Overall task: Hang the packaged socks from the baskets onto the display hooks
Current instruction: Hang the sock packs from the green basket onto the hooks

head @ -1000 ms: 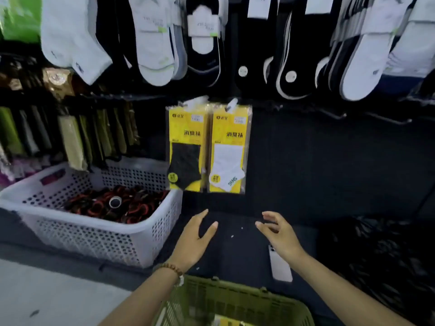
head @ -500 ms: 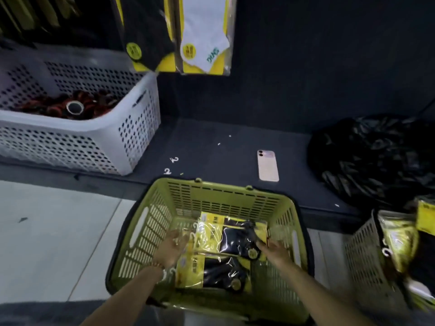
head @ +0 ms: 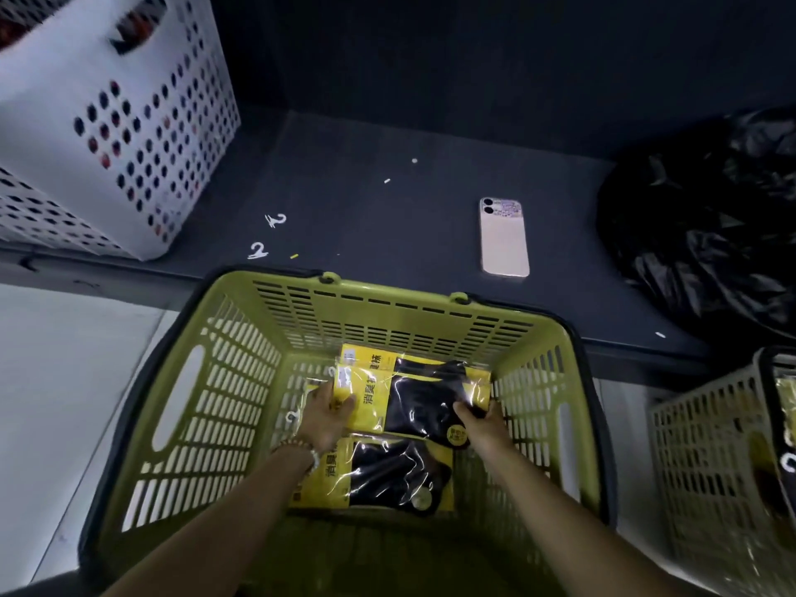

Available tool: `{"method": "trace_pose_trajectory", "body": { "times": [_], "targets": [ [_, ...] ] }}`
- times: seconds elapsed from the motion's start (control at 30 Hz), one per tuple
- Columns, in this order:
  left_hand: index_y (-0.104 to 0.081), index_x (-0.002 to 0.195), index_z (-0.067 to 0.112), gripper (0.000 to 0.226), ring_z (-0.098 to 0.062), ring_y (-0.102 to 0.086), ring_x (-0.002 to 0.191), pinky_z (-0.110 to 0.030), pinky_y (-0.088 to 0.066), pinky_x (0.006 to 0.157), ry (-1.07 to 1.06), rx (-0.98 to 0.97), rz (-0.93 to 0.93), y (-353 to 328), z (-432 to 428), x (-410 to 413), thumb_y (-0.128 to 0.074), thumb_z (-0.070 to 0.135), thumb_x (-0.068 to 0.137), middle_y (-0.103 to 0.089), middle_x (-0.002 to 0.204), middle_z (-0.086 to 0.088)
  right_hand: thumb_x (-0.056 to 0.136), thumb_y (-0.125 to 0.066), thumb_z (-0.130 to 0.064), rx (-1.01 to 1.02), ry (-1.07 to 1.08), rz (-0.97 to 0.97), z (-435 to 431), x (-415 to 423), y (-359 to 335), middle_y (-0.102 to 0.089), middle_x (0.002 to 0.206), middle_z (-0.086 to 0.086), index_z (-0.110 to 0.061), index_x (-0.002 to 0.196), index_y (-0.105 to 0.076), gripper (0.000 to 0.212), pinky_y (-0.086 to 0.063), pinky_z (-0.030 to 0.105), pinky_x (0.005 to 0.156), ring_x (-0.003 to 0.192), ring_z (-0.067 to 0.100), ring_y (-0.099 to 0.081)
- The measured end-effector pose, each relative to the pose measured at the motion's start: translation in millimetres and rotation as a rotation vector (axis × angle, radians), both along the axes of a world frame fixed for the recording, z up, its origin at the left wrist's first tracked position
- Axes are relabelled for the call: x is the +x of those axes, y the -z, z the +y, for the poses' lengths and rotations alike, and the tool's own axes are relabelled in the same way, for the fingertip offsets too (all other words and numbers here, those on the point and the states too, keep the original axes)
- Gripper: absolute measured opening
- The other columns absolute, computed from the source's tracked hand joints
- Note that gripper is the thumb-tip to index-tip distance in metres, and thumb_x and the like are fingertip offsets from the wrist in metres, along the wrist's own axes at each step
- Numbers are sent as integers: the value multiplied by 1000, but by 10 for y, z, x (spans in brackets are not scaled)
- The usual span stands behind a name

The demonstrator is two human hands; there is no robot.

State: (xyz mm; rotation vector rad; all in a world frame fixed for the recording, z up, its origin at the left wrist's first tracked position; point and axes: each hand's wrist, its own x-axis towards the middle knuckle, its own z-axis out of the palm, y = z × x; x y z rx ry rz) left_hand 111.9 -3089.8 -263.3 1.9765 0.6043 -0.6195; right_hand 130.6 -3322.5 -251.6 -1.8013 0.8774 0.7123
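- Nearest us, a lower pack (head: pixel 387 476) of black socks lies flat on the floor of the green basket (head: pixel 387 295), untouched.
- Just beyond it, the left grip (head: pixel 325 409) pinches the left end of the top pack (head: pixel 413 398), thumb over the yellow card. The right grip (head: pixel 482 417) curls round its right edge. We judge this to be the start of a lift.
- The film is glossy and slack. A loose pinch could let the top pack slide out partway up.
- It overlaps a rear pack (head: pixel 366 357) and touches the lower one. Clinging film could drag a neighbour up with it, only for it to drop.
- Small white hangers show near the left grip. Raised at a tilt, one could catch in the basket's slots.
- To our right, a beige basket (head: pixel 698 445) holds more yellow packs.
- Farther off, on the dark ledge (head: pixel 387 209), two loose hooks (head: pixel 258 250) lie apart from any pack. They suggest these hangers can snap off under rough handling.
- A phone (head: pixel 504 237) also rests there and could be knocked as we rise.
- Farthest are a white basket (head: pixel 107 122) and a black bag (head: pixel 710 234). The display hooks are out of view.
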Motion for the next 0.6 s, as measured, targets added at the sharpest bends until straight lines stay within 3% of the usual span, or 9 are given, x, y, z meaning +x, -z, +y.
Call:
{"method": "trace_pose_trajectory", "body": {
  "times": [0.07,0.17,0.23,0.3,0.37,0.43,0.53,0.6],
  "targets": [
    [-36,141,9,53,-18,-55,104,-29,-48,85,-71,-49,-9,48,25,26,-52,30,95,-52,122,0,90,-62,-31,0,26,-16,12,7,5,-35,147,15,-13,149,-20,75,-38,40,101,133,33,-39],
    [-51,121,5,37,-19,-56,88,-27,-47,70,-191,-50,4,71,111,36,-58,28,92,-62,107,-8,83,-70,-37,25,29,-30,2,10,-28,-40,144,15,-9,146,-29,80,-45,40,97,126,31,-45],
    [-57,111,3,38,-18,-54,81,-25,-42,63,-244,5,1,24,194,24,-63,33,88,-62,98,-8,78,-73,-41,58,15,-43,-6,0,-113,-52,133,13,-12,132,-46,67,-48,29,71,103,21,-56],
    [-60,102,4,37,-18,-54,85,-25,-42,72,-309,28,-34,-118,275,13,-70,33,82,-60,99,-6,75,-76,-41,117,13,-75,-11,-23,-213,-66,113,7,-17,109,-58,46,-39,23,58,85,13,-59],
    [-62,102,7,36,-18,-55,92,-26,-42,80,-398,-2,-79,-367,325,-11,-74,31,79,-59,106,-4,72,-78,-40,190,20,-100,10,-70,-379,-71,93,-2,-20,100,-63,37,-42,25,61,83,12,-63],
    [-60,107,12,39,-17,-56,90,-28,-45,79,-484,-46,-118,-712,327,-71,-74,34,78,-57,106,0,70,-78,-40,263,25,-131,52,-125,-593,-71,89,-6,-25,95,-63,33,-46,31,72,87,14,-64],
    [-55,116,14,47,-22,-59,97,-37,-49,90,-737,-263,-217,-1244,292,-196,-75,33,78,-60,111,-3,69,-77,-44,350,47,-214,136,-208,-999,-70,107,1,-23,105,-63,45,-50,34,76,102,21,-63],
    [-57,112,16,39,-19,-63,88,-32,-54,77,-834,-566,-325,-1619,246,-291,-73,29,79,-65,104,-5,64,-76,-52,373,61,-290,204,-264,-1331,-63,123,2,-21,119,-56,67,-48,43,95,116,24,-57]
  ]
}}
